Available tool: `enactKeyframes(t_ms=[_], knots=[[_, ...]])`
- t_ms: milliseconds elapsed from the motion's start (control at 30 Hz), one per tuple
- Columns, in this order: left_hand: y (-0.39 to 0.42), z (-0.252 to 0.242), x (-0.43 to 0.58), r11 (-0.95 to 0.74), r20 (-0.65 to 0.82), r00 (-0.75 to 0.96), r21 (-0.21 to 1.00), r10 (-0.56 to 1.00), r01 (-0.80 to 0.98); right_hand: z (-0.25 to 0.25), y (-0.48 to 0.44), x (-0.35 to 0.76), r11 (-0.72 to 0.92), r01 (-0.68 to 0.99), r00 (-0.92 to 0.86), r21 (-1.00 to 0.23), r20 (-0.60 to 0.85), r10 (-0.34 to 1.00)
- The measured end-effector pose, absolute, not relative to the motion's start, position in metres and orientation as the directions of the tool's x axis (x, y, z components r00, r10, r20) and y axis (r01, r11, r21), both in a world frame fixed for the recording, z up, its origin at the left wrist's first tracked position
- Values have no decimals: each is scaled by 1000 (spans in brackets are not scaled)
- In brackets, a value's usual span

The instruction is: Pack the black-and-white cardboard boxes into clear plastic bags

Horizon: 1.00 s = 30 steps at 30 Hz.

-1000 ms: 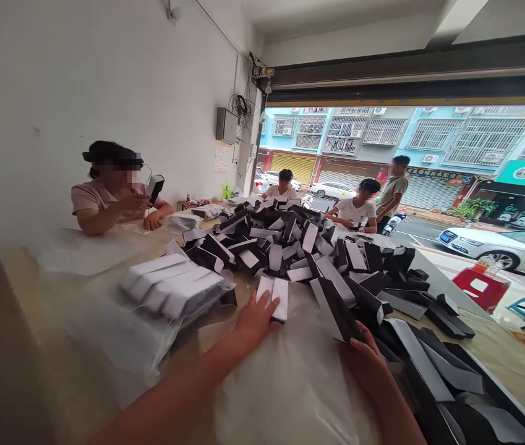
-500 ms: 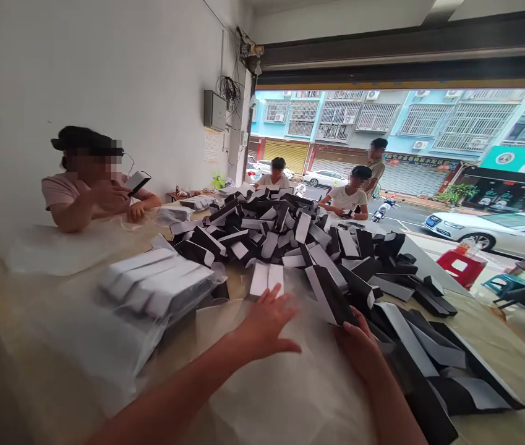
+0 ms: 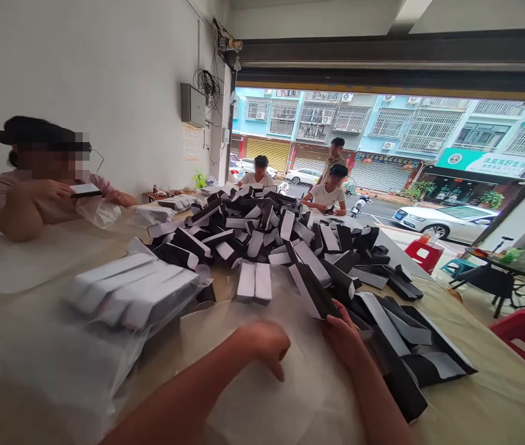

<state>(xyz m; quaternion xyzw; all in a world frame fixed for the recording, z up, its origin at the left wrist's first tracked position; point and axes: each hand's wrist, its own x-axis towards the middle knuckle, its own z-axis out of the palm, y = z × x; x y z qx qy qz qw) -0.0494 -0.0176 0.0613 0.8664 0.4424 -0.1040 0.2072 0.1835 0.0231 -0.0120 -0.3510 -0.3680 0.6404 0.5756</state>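
My right hand [image 3: 343, 334] grips the lower end of a long black-and-white cardboard box [image 3: 315, 290], holding it tilted above the table. My left hand [image 3: 266, 346] hovers over a clear plastic bag [image 3: 266, 395], fingers curled in and somewhat blurred; whatever is inside the curl, if anything, is hidden. Just beyond that hand, two white-topped boxes [image 3: 253, 281] lie side by side at the bag's far end, apart from the fingers.
A large heap of black-and-white boxes [image 3: 253, 232] covers the table's middle. Left lies a plastic-wrapped row of white-topped boxes [image 3: 136, 287]; right, larger black-and-white boxes [image 3: 429, 346]. One person [image 3: 44, 198] sits at left holding a box; two sit at the far end, another stands behind.
My left hand has drawn back from the two white-topped boxes, its spread fingers now curled. The right hand still grips its box. The view has turned right.
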Motion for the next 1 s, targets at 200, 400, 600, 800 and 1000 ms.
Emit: enactKeyframes(t_ms=[200, 400, 600, 800, 1000], knots=[[-26, 72, -40, -553, -375, 606, 249, 702, 795, -11, 23, 182, -64, -489, -61, -870, -39, 997], [-33, 73, -31, -681, -367, 677, 141, 638, 719, -11, 24, 179, -33, -454, -1, -890, -36, 999], [-13, 70, -42, -603, -339, 688, 331, 642, 726, -5, 22, 179, -41, -408, 7, -912, -48, 999], [7, 72, -58, -377, -175, 574, 598, 800, 707, 24, 19, 191, 35, -434, 8, -900, 35, 999], [14, 61, -57, -138, -62, 408, 886, 911, 442, 77, -11, 221, 59, -206, -173, -977, 95, 980]])
